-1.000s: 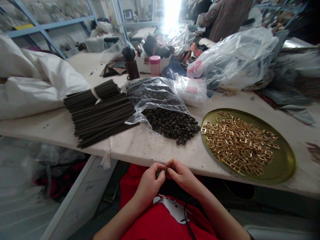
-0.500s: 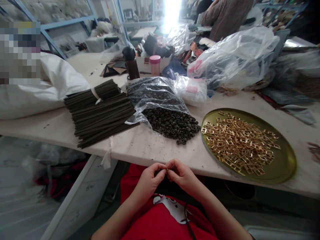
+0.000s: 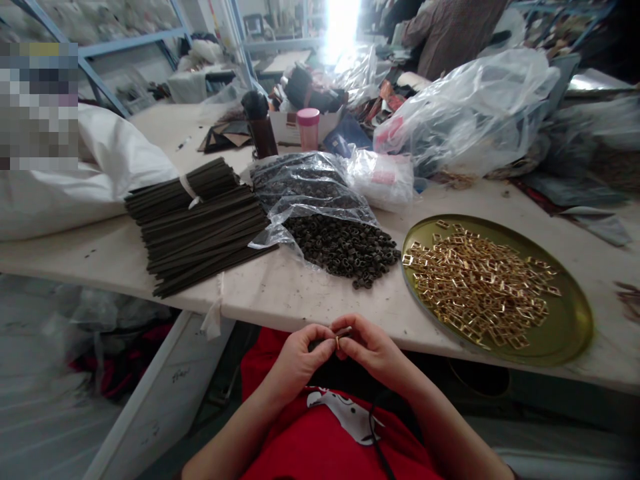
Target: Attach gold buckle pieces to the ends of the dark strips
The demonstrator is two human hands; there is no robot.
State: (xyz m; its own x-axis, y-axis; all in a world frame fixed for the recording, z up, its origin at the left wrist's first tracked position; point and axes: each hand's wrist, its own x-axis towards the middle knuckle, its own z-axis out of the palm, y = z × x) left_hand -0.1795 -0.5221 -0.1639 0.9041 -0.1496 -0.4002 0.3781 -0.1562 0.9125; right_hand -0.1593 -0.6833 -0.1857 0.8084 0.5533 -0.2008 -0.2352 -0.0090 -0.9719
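Close together over my lap, just off the table's front edge, my left hand (image 3: 304,353) and my right hand (image 3: 369,343) meet at the fingertips. Pinched between them is a small gold buckle (image 3: 337,343), with a bit of dark strip (image 3: 344,332) beside it, mostly covered by the fingers. Both hands are closed. Ahead of them a heap of small dark loops (image 3: 345,250) spills out of a clear plastic bag (image 3: 320,180). To the right, an oval gold tray (image 3: 570,327) carries many gold buckles (image 3: 480,287).
A tied bundle of dark strips (image 3: 200,227) lies left on the white table (image 3: 280,293). Behind stand a dark bottle (image 3: 260,127), a pink-lidded jar (image 3: 309,130) and a large plastic bag (image 3: 475,113). A white sack (image 3: 115,153) rests at far left. Another person (image 3: 455,33) is at the back.
My fingertips have shifted slightly, the right fingers opening out a little, so the gold buckle and dark strip show more clearly. The objects on the table stay where they were.
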